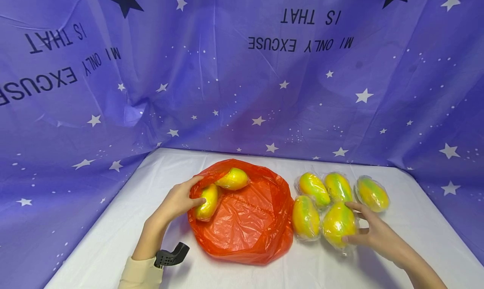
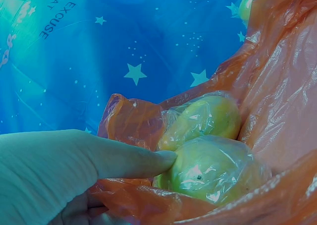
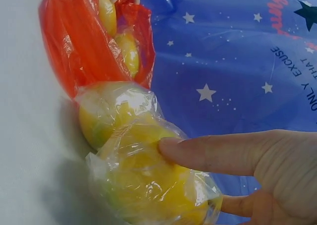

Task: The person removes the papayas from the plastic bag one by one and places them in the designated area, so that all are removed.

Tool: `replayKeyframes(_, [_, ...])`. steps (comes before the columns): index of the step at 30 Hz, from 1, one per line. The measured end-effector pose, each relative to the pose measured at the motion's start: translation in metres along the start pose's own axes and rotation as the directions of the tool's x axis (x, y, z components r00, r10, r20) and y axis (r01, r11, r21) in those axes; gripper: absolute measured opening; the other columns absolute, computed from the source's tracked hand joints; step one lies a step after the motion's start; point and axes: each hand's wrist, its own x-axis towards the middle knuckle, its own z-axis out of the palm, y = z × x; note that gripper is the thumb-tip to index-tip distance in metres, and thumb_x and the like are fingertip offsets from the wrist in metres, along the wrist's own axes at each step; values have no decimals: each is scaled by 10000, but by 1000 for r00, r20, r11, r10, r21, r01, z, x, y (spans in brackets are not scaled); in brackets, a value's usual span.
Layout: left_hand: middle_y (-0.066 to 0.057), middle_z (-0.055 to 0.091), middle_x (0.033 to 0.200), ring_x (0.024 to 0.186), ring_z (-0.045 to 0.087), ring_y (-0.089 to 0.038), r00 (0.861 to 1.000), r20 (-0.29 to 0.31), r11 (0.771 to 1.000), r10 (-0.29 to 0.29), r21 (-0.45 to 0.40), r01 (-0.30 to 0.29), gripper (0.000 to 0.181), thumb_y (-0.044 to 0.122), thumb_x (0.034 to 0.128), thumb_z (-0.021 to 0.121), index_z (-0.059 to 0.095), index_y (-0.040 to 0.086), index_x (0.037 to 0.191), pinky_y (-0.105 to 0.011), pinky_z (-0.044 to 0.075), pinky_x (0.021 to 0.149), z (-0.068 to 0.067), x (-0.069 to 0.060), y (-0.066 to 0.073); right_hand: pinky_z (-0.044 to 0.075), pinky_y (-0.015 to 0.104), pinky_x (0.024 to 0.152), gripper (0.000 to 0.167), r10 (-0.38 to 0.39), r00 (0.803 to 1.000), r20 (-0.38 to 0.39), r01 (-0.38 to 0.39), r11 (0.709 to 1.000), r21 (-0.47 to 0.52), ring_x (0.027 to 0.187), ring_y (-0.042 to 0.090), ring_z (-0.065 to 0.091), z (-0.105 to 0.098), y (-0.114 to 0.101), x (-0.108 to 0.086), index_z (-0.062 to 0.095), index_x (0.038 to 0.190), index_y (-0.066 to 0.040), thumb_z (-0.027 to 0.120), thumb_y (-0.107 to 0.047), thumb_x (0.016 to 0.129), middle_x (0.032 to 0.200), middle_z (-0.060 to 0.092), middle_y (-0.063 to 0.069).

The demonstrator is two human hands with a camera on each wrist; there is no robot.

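An open red plastic bag (image 1: 242, 222) sits on the table with two film-wrapped yellow mangoes inside: a near mango (image 1: 209, 200) and a far mango (image 1: 233, 179). My left hand (image 1: 181, 200) holds the bag's left rim, fingers outside it. Its thumb (image 2: 133, 159) lies against the near mango (image 2: 213, 170) in the left wrist view. On the right, my right hand (image 1: 372, 230) grips a yellow-green wrapped mango (image 1: 338, 225) between thumb and fingers. The right wrist view shows that mango (image 3: 148, 175) close up, with another wrapped mango (image 3: 111, 111) behind it.
Around the gripped mango are several more: a front mango (image 1: 306, 217) by the bag, two behind, including a back mango (image 1: 338, 187), and a far-right mango (image 1: 372, 193). A white cloth (image 1: 223, 276) covers the table. A purple starred curtain (image 1: 242, 91) hangs behind.
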Motion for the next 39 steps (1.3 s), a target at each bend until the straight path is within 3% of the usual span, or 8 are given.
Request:
replayKeyframes(12, [-205, 577, 1295, 1172, 531, -420, 1000, 0, 1000, -8, -3, 8, 660, 147, 779, 765, 512, 47, 1380, -565, 406, 980, 0, 0, -1, 432, 637, 897, 897, 19, 999, 34, -18, 1000, -11, 1243, 562, 328, 3, 5, 0, 307, 1446, -1, 819, -162, 727, 1426, 276, 316])
replayKeyframes(26, [-202, 582, 1289, 1164, 538, -416, 1000, -2, 1000, -8, -1, 8, 654, 144, 780, 763, 515, 56, 1378, -566, 414, 970, 0, 0, -1, 389, 661, 926, 967, 57, 997, 53, -57, 998, -6, 1282, 592, 238, 9, 5, 1, 277, 1461, -10, 832, -187, 690, 1458, 230, 328])
replayKeyframes(39, [-204, 573, 1302, 1186, 523, -415, 1000, -4, 1000, 2, -14, -2, 654, 137, 778, 762, 515, 54, 1377, -564, 399, 989, 0, 0, -1, 380, 696, 887, 982, 71, 997, 43, -68, 995, -68, 1239, 611, 291, 9, 5, 2, 277, 1475, -37, 842, -233, 697, 1477, 204, 342])
